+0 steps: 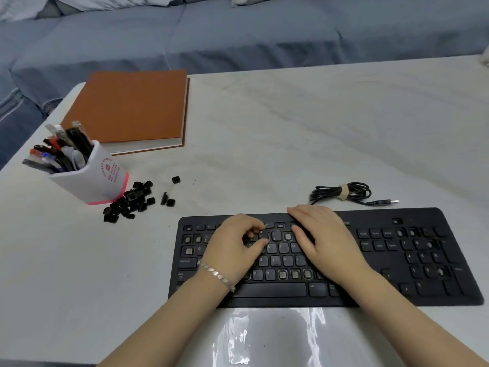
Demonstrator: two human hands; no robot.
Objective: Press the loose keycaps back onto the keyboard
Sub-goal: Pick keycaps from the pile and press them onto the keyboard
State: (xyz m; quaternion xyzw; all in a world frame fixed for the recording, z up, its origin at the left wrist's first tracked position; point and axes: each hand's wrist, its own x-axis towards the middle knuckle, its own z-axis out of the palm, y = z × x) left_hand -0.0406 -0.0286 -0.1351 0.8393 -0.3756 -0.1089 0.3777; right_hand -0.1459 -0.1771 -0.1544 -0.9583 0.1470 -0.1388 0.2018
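Your keyboard (370, 216) is matt black with pale legends; where caps are missing you see light grey-beige squares. The loose keycaps (129, 201) are black, as is the keycap (263, 236) your left hand (234, 243) pinches. The pen holder (90, 178) is white, with red print and a pink band at its base; its pens (62, 152) show black, red and blue. The notebook (132, 107) has an orange-brown cover and white page edges. The table (291, 128) is white with faint grey veining. The cable (328, 192) is black, tied in beige. Your bracelet (215, 272) is silver.
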